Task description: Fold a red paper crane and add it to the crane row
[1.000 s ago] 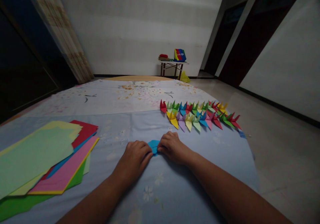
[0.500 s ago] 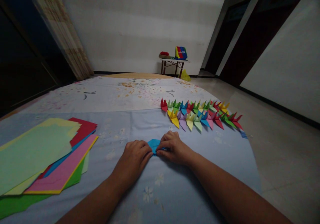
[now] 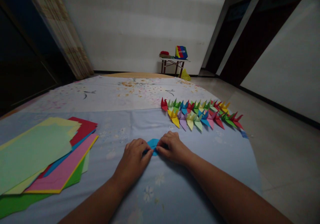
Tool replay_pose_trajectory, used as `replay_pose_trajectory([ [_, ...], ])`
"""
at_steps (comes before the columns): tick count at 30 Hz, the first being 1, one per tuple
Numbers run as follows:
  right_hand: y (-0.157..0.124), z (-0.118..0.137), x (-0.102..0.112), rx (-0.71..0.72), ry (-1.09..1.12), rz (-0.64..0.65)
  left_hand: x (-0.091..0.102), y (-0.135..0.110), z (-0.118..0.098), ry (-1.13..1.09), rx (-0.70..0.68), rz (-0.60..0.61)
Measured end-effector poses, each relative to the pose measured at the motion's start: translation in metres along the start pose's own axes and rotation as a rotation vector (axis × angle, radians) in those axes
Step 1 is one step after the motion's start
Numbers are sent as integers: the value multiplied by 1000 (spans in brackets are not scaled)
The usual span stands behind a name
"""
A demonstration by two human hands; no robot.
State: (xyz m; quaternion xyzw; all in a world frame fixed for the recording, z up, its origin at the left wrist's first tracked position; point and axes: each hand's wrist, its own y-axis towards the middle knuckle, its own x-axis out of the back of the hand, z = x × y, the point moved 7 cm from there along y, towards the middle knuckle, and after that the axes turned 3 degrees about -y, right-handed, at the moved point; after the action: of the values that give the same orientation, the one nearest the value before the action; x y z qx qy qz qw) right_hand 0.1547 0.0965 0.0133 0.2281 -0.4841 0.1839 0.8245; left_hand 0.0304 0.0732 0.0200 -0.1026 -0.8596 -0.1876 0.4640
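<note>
A small folded piece of blue origami paper lies on the cloth between my hands, its two sides partly covered by my fingers. My left hand pinches its left side, thumb and fingers meeting near the lower edge. On the other side my right hand pinches the right edge with thumb and index finger. Beyond my right hand stand two rows of folded paper cranes in many colours.
At the left lies a spread stack of coloured paper sheets. A blue and white flowered tablecloth covers the round table. Against the far wall, a small side table carries a colourful box; a yellow bag sits beside it.
My left thumb and fingers have shifted slightly on the blue paper, with a wider gap between them. The right hand stays at its edge almost unmoved.
</note>
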Motion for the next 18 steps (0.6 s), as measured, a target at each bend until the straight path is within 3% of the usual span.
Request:
replay_pose_trajectory([
  [18, 5, 1, -2, -45, -13, 83, -3, 3, 8, -25, 158, -38],
])
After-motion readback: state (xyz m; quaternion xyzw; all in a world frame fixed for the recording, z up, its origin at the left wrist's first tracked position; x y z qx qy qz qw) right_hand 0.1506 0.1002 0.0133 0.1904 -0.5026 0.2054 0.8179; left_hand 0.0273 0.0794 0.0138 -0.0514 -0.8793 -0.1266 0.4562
